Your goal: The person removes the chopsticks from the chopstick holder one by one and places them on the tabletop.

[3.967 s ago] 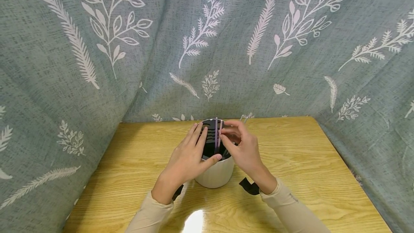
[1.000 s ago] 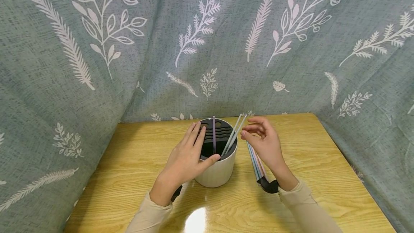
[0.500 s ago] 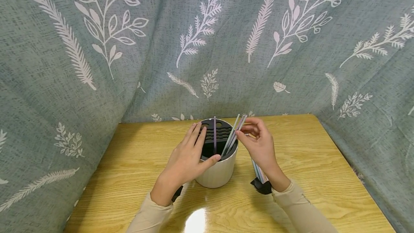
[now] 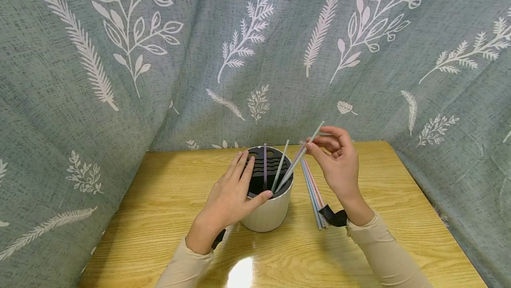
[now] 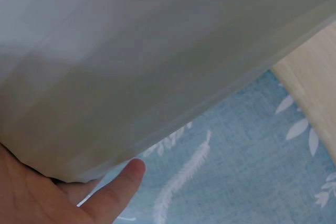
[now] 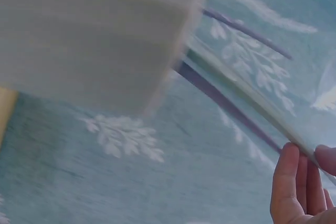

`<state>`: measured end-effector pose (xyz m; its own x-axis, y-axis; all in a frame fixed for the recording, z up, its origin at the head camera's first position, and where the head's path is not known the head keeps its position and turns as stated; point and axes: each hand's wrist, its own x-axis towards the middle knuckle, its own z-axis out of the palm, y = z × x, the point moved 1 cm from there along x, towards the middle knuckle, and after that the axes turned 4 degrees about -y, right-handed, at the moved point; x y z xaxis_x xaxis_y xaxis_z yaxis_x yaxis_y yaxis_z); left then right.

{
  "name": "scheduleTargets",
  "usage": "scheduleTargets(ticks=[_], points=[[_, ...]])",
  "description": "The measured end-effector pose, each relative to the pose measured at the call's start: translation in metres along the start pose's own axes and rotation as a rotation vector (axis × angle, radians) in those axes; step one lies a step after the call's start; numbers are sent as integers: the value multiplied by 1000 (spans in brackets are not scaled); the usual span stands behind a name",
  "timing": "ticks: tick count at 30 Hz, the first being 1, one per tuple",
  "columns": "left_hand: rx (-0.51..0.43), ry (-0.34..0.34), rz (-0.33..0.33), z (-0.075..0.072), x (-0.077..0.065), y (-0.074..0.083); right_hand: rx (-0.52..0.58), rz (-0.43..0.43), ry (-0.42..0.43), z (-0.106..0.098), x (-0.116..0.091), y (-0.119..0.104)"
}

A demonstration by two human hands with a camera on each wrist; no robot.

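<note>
A white round container (image 4: 265,215) with a black slotted insert (image 4: 259,170) stands on the table. My left hand (image 4: 233,190) lies over its left side, fingers straight on the insert and thumb along the front rim. Off the container's right side, my right hand (image 4: 337,163) pinches a thin pale green stick (image 4: 299,158) by its upper part; the stick slants down into the opening. A purple stick (image 6: 226,103) runs alongside it to the fingertips in the right wrist view. Another pale green stick (image 4: 281,163) leans inside, and a purple stick (image 4: 265,163) stands nearly upright.
Several pastel sticks (image 4: 312,190) lie on the wooden table (image 4: 167,217) right of the container, partly under the right wrist's black band (image 4: 334,217). A leaf-patterned curtain (image 4: 199,57) hangs behind the table and at both sides.
My right hand went from the container's middle to its right side, then returned to the slanted sticks. It now draws a pale green one up and right. My left hand stays put.
</note>
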<state>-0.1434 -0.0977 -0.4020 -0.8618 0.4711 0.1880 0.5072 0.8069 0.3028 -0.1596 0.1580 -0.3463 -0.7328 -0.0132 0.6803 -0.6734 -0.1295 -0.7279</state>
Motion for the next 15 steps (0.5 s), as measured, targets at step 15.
scheduleTargets(ticks=[15], points=[[2,-14,-7,-1,1,1,264,-144,285,-45,27,-53]])
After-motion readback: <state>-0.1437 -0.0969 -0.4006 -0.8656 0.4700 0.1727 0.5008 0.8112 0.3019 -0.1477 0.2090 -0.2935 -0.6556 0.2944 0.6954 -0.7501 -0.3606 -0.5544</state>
